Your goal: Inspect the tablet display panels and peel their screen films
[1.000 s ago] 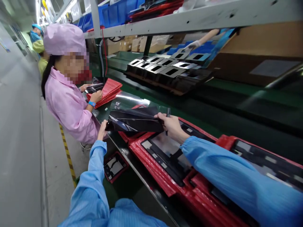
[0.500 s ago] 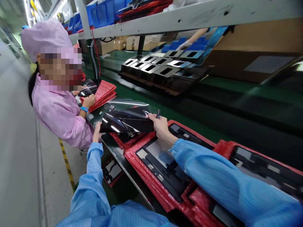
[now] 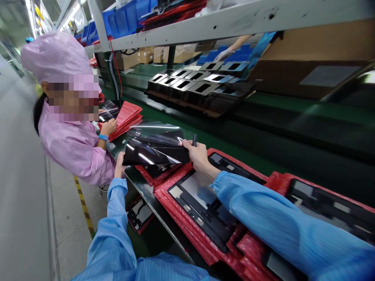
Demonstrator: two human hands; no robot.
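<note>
My left hand [image 3: 119, 164] grips the left edge of a glossy black screen panel [image 3: 152, 155], holding it tilted above the bench. Along the panel's upper side, a clear plastic film [image 3: 154, 127] stands partly lifted and curved. The thumb and fingers of my right hand [image 3: 198, 155] are closed on the film's right edge, beside the panel's right end. A short dark pen-like tool [image 3: 195, 139] sticks up from that same hand. Below my right forearm lies a dark device back panel [image 3: 202, 199] on red bubble-wrap sleeves [image 3: 187, 224].
A co-worker in pink [image 3: 73, 144] sits at left, handling another black panel [image 3: 109, 111] beside stacked red sleeves [image 3: 125, 117]. Metal-framed parts [image 3: 187, 84] fill a tray across the green bench. A grey shelf beam [image 3: 187, 33] crosses above; a cardboard box [image 3: 316, 58] stands at right.
Both hands keep their hold on the panel and film, almost unmoved. The view has shifted slightly, and the co-worker's head is lower in the picture.
</note>
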